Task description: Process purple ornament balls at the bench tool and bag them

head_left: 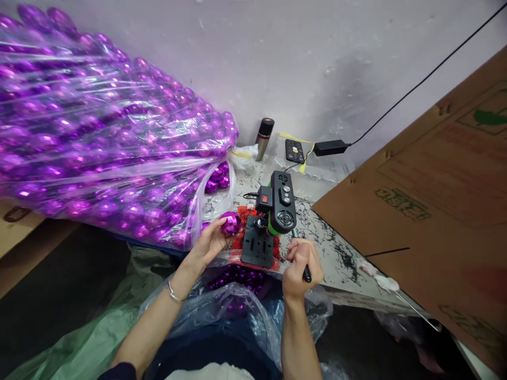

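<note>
My left hand (208,244) grips a shiny purple faceted ball (231,224) between thumb and fingers, just left of a small black machine (282,203). That machine has round vents, buttons and a red switch, and stands on a black slotted base plate (257,247) over a red mat (242,214). My right hand (303,266) is closed in a fist around a slim rod-like tool (307,274). Its black end pokes out below the fist, and a thin shaft shows above, close to the machine's lower end. The tool's kind is hidden by my fingers.
A big clear bag (119,142) of purple balls fills the left. Below the table edge, an open plastic bag (237,282) holds more balls. A large cardboard box (428,195) leans at right. Behind are a bottle (264,138), a power adapter (330,147) and scattered black bits (344,256).
</note>
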Motion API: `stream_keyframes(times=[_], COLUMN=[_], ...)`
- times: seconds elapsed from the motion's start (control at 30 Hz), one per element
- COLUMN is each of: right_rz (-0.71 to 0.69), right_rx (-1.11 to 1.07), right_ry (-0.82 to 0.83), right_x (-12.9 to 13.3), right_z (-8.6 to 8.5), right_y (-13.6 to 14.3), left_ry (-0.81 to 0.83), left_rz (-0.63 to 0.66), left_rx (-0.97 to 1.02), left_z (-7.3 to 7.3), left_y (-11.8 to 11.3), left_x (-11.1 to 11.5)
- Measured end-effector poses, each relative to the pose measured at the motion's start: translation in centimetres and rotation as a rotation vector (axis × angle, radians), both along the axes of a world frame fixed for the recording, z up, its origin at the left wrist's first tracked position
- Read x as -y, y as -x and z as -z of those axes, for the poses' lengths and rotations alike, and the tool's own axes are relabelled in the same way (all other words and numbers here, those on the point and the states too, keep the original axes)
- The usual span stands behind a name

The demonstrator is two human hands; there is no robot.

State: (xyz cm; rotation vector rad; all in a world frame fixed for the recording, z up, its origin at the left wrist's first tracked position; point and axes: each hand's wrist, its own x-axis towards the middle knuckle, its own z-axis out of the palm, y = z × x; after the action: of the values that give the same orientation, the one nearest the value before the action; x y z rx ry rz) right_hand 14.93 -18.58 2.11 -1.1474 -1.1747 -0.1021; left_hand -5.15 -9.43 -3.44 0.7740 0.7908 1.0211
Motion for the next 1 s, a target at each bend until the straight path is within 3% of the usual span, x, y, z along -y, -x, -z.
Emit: stream_keyframes(times=[0.2,0.37,0.57,0.8,1.0], right_rz=[0.008,-0.019,-0.034,0.003,-0.013], right_rx=[0.008,-0.014,0.025,0.056,0.036], right_ry=[0.013,0.046,0.004,0.014,0.013], right_x=[0.0,0.0,0.0,0.1,0.3], right_z=[-0.6,-1.8,-1.9,-1.6,-1.4], right_y=[0.2,0.4,0.4,0.4,0.4], left_ry=[0.013,-0.243,-0.464,-0.575,-0.643], left_rz=[-0.09,-0.083,-0.145,-0.051,-0.045], left_rx=[-0.129,-0.394,-0.613,-0.668,-0.737], left_z=[3.4,5.3,7.7,8.0,8.0], left_y=[-4.1,-6.1,-7.2,-7.8,-8.1], left_x=[0.8,1.8,3.2,3.2,3.3])
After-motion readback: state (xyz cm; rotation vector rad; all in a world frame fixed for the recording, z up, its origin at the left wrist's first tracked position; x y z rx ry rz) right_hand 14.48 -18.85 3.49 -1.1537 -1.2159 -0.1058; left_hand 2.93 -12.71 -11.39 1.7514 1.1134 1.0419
